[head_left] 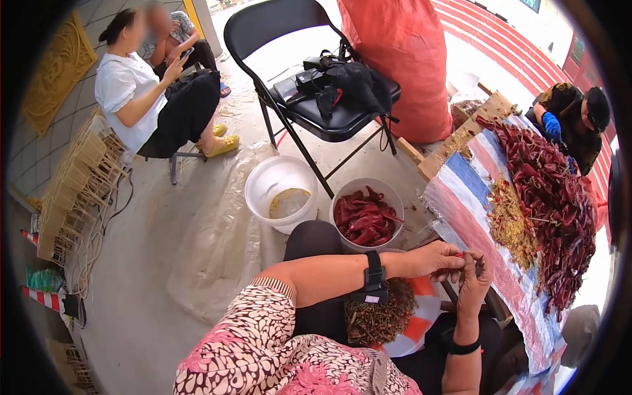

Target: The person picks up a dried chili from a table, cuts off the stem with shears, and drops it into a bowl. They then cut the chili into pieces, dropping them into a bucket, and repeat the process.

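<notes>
One small red dried pepper piece (pixel 459 256) is at the fingertips, just off the near edge of the striped woven sheet (pixel 454 201). The left hand (pixel 434 259) pinches it narrowly; the right hand (pixel 473 279) has its fingers curled close beside it, but whether they grip cannot be told. A dry pod probably crumbles, so light fingertip pressure, working close to its end above a container, should limit loss.

Beneath the left forearm sits one white-and-orange basin (pixel 431 309) with a heap of brown-green stems (pixel 382 316), too many to count. Along the sheet's far side lies one large dark-red pepper heap (pixel 540 191), with one yellowish seedy pile (pixel 510 224) on its near side. Beyond the knees stand two white plastic buckets, one (pixel 253 191) with yellow residue, one (pixel 369 182) holding red peppers. Farther out are one black folding chair (pixel 253 29), one tall red sack (pixel 401 66) and at least three other people.
</notes>
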`<action>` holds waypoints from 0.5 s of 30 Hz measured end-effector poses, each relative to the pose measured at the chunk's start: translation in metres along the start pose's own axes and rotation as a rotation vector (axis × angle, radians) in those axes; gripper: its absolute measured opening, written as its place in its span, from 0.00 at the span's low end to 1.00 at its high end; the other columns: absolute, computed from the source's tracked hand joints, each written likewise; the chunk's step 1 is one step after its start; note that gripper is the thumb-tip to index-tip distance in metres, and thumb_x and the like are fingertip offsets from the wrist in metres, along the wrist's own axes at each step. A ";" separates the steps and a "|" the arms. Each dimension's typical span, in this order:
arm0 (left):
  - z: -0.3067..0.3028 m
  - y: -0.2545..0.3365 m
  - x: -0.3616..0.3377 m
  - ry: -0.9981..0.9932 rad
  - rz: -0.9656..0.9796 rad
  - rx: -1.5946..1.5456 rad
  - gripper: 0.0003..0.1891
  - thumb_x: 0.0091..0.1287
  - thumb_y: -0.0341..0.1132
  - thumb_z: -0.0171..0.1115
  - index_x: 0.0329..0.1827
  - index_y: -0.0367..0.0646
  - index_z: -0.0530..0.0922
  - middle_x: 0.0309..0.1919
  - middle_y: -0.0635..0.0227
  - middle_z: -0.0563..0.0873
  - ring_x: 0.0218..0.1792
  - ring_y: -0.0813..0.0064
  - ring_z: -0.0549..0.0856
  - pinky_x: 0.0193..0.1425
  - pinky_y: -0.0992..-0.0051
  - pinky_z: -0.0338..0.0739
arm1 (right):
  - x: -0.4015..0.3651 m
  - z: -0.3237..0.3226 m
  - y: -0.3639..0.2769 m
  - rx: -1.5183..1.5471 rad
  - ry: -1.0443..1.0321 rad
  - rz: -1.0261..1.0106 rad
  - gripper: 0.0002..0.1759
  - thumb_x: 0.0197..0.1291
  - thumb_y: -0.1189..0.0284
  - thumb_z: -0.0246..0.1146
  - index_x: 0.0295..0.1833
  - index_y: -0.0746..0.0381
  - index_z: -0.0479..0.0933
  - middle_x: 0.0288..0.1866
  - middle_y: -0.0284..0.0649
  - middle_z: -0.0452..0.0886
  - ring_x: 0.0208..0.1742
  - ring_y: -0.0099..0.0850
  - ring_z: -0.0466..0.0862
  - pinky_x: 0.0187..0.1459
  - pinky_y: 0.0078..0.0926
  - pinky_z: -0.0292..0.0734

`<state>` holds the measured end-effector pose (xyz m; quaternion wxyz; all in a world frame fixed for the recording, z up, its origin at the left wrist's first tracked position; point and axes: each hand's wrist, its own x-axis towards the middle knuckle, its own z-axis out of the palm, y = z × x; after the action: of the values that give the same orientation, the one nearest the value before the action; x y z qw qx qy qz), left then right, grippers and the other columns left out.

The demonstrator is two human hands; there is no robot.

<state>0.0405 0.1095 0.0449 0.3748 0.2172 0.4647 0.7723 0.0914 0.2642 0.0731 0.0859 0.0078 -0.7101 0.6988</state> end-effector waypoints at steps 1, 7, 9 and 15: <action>0.000 0.002 0.001 -0.023 -0.021 -0.062 0.12 0.73 0.44 0.56 0.45 0.44 0.77 0.27 0.74 0.82 0.22 0.87 0.74 0.24 0.84 0.68 | 0.005 -0.003 -0.003 -0.109 -0.036 -0.054 0.03 0.67 0.75 0.59 0.40 0.62 0.75 0.34 0.30 0.74 0.26 0.16 0.69 0.26 0.14 0.62; 0.004 0.008 0.000 -0.067 -0.035 -0.198 0.12 0.75 0.44 0.54 0.46 0.44 0.75 0.30 0.74 0.80 0.23 0.87 0.74 0.26 0.85 0.69 | 0.017 -0.005 0.002 -0.615 -0.025 -0.525 0.05 0.68 0.74 0.57 0.41 0.64 0.72 0.37 0.35 0.73 0.36 0.25 0.73 0.35 0.25 0.71; 0.003 0.011 0.001 -0.047 -0.048 -0.029 0.13 0.76 0.43 0.51 0.47 0.41 0.75 0.29 0.73 0.79 0.23 0.86 0.74 0.28 0.85 0.70 | 0.010 -0.004 0.003 -0.500 0.045 -0.363 0.05 0.69 0.73 0.57 0.41 0.64 0.71 0.36 0.35 0.74 0.34 0.23 0.73 0.34 0.23 0.70; -0.006 0.002 0.010 -0.047 -0.090 0.064 0.13 0.75 0.41 0.53 0.46 0.39 0.77 0.29 0.71 0.81 0.23 0.87 0.75 0.28 0.86 0.69 | 0.006 -0.007 0.009 0.357 0.059 0.225 0.07 0.70 0.68 0.58 0.41 0.60 0.74 0.29 0.28 0.74 0.18 0.12 0.63 0.19 0.11 0.56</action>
<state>0.0295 0.1132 0.0440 0.4130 0.2261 0.4894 0.7340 0.0848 0.2717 0.0656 0.0253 -0.0769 -0.5685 0.8187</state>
